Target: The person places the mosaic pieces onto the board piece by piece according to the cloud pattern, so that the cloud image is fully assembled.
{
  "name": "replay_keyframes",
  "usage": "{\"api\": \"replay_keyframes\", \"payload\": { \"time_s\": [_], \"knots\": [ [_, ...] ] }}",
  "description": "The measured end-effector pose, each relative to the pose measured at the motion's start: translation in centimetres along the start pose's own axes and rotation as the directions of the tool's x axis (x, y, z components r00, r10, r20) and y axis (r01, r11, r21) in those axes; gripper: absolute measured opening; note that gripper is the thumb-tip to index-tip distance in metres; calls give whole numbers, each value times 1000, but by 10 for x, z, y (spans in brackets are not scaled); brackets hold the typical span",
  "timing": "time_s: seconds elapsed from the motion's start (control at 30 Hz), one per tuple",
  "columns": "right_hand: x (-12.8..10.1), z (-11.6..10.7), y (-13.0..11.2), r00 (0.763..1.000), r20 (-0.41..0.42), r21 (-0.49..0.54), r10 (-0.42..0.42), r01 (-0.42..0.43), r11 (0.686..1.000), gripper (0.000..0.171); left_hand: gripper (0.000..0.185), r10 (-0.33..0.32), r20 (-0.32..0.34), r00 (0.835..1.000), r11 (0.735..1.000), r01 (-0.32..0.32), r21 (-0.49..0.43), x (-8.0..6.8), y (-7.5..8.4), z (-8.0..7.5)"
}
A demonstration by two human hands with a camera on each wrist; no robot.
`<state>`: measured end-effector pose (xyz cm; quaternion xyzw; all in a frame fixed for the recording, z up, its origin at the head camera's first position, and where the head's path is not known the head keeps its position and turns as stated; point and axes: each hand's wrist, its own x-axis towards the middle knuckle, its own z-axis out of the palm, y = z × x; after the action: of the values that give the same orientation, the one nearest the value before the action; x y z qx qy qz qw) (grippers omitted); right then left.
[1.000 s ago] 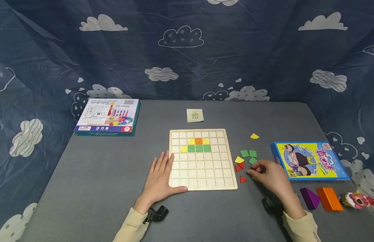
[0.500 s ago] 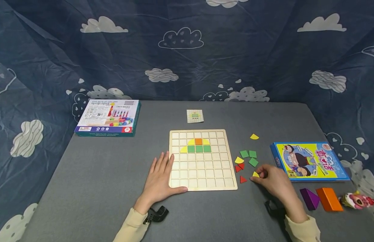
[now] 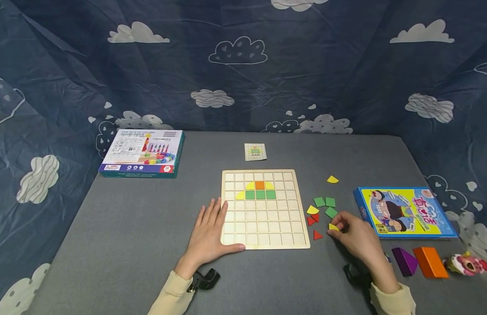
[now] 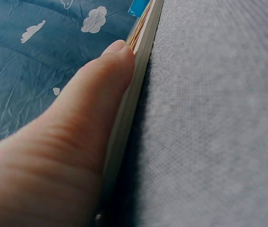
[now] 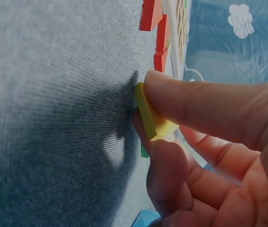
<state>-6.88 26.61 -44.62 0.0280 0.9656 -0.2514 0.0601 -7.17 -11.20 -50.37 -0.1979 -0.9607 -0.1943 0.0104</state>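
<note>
My right hand (image 3: 356,236) pinches a yellow quarter-circle tile (image 5: 155,118) between thumb and fingers, just above the table in the right wrist view. With fingers straight, my left hand (image 3: 209,232) rests at the left edge of a wooden grid board (image 3: 267,227), its thumb along the near corner. On the board sit an orange square (image 3: 259,185), a row of green squares (image 3: 260,194) and yellow curved tiles (image 3: 240,195). Loose beside the board lie several green squares (image 3: 319,201), red triangles (image 3: 317,235) and two more yellow tiles (image 3: 312,210).
A small pattern card (image 3: 255,152) lies behind the board. At the back left is a white and purple box (image 3: 141,151). To the right stand a blue and yellow box (image 3: 404,212), a purple block (image 3: 404,261), an orange block (image 3: 430,262) and a small figurine (image 3: 468,264).
My right hand has shifted slightly right and toward me, and the yellow tile now shows pinched in its fingertips. The left hand keeps its place on the board.
</note>
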Motion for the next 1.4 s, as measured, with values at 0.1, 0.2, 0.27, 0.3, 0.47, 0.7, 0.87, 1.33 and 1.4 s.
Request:
{"api": "replay_keyframes", "payload": {
  "time_s": [0.1,0.2,0.27,0.3,0.47,0.7,0.87,1.33,1.4],
  "knots": [
    [0,1,-2,999,-27,-4,-22,22,1000,24,119,-1,0,1000,1000,1,1,0,0,0],
    [2,1,-6,996,-72,-3,-51,51,999,25,119,-4,3,1000,1000,4,4,0,0,0],
    [3,2,-10,991,-110,-2,-74,74,997,25,119,-4,4,1000,1000,3,9,0,0,0],
    [5,3,-12,988,-129,0,-85,86,996,25,119,-4,6,1000,1000,4,11,0,0,0],
    [13,9,-24,970,-194,18,-145,151,988,20,119,0,5,1000,1000,0,19,1,0,-1],
    [35,18,-41,947,-218,69,-236,256,964,18,118,5,0,1000,1000,-5,21,1,0,0],
    [52,22,-52,951,-183,115,-251,274,955,18,119,-1,9,1000,1000,1,20,1,0,1],
    [84,33,-75,956,-99,156,-277,290,944,12,119,3,0,1000,1000,-3,18,1,-1,1],
    [87,34,-77,960,-88,155,-268,279,948,12,119,4,-1,1000,1000,-4,21,0,-1,1]
  ]
}}
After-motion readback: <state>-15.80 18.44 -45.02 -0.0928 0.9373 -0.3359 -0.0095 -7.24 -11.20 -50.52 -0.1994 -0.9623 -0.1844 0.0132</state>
